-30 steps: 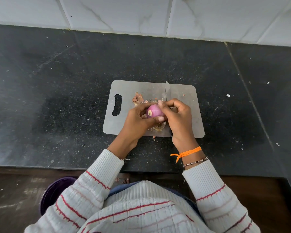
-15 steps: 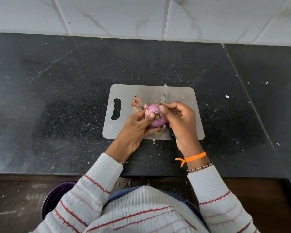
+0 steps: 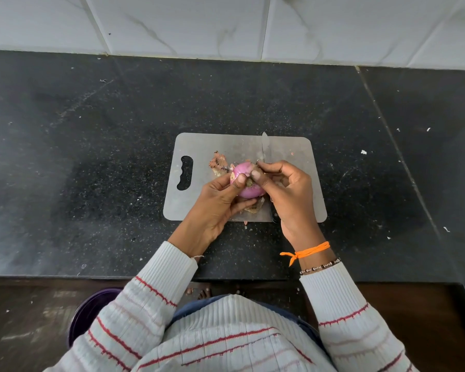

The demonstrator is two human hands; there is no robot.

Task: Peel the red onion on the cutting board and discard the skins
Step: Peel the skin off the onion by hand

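The left hand (image 3: 215, 202) is gripping the onion (image 3: 246, 181) just above the board (image 3: 293, 151), thumb across its top. The right hand (image 3: 287, 189) is pinching at the root end; a second ago it was pinching lower on the side. Most of the bulb is showing bare purple, so peeling is likely nearing completion. Skins (image 3: 219, 165) are lying on the board, not yet discarded.

No readable text, label, brand, number or sign shows on anything in view.
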